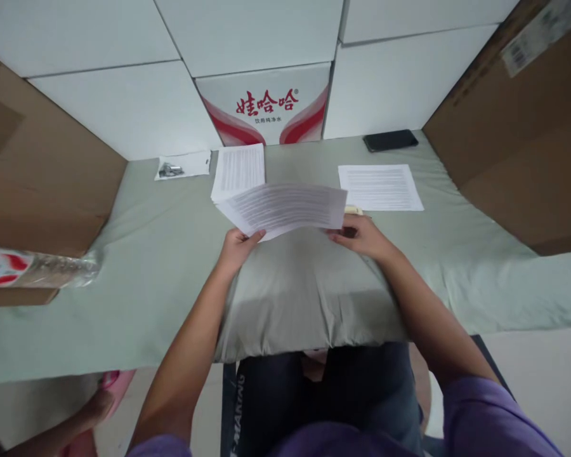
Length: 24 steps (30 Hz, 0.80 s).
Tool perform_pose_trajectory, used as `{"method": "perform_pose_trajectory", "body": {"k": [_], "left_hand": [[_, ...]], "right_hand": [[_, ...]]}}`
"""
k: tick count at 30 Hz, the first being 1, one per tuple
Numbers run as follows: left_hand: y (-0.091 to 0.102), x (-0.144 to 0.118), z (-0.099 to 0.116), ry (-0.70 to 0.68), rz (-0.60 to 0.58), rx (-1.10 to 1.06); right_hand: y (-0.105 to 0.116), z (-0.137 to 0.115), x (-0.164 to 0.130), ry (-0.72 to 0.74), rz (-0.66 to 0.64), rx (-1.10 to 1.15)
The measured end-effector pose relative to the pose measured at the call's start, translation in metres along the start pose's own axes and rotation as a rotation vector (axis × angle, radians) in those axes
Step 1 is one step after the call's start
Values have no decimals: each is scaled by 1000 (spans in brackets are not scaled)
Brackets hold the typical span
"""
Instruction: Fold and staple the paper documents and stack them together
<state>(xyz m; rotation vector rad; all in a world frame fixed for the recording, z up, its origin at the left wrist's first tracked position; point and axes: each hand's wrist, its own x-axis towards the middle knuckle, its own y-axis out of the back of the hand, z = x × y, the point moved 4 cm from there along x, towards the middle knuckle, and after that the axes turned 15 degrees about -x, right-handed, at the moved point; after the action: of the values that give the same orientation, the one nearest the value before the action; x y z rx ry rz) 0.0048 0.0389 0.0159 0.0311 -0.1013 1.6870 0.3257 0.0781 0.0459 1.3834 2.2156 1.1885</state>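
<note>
left hand [238, 246]: pinching the near left corner of the sheaf of printed sheets [285, 208], thumb on top.
right hand [361, 235]: gripping the sheaf's right edge, fingers curled under it.
sheaf: held just above the green cloth [147, 254], over the paper stack [238, 170].
nearby: 1 loose sheet [379, 186] to the right, black phone [390, 140] behind it.
risk: the sheaf sags in the middle; a loosened pinch would likely let sheets fan out and slide, muddling the stack.

A sheaf of printed sheets [285, 208] is held above the cloth-covered table [147, 266], partly over a paper stack [238, 168] behind it. To the right lies a single printed sheet [379, 186], with a phone [390, 139] behind that. Far left sits a small bag [183, 165], perhaps of metal parts.
</note>
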Motion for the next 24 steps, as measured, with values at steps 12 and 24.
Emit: {"method": "perform_pose_trajectory", "body": {"k": [12, 24], "left_hand": [[-63, -25, 3, 92, -119, -341], [-27, -21, 45, -349, 1, 25]], "right_hand": [[-13, -41, 2, -194, 334, 344], [13, -56, -5, 127, 428, -128]]}}
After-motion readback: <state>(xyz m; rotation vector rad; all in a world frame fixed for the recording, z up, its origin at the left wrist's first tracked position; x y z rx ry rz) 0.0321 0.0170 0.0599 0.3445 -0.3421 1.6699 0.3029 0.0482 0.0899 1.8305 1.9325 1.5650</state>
